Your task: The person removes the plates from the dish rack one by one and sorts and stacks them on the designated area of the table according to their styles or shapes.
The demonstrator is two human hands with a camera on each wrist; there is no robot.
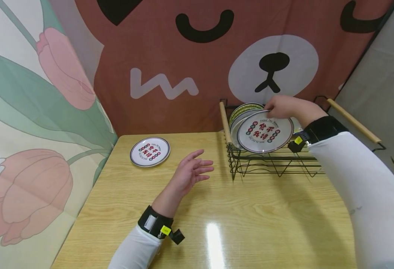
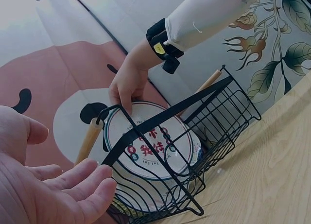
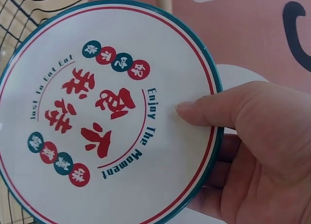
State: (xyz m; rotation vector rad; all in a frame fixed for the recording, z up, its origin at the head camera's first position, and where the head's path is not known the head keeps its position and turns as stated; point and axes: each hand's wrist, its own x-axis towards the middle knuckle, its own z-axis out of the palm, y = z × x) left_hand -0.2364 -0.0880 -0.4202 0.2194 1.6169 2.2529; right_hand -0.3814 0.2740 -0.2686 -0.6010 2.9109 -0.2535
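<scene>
My right hand (image 1: 281, 106) pinches the rim of a white plate (image 1: 265, 132) with red characters, thumb on its face and fingers behind. That plate (image 3: 107, 117) fills much of the right wrist view, its rim green with a red ring inside. It stands tilted within the black wire rack (image 1: 277, 164), in front of other plates (image 1: 245, 112), one of which has a yellow-green patterned rim. My left hand (image 1: 191, 170) is over the table left of the rack, fingers extended and holding nothing. A matching plate (image 1: 149, 152) lies flat on the table's far left.
The rack has wooden handles (image 1: 226, 123) at both ends and stands at the table's (image 1: 197, 216) back right. Behind it hangs a cloth with a bear face (image 1: 170, 52). A grey wall covering (image 1: 378, 82) rises close on the right.
</scene>
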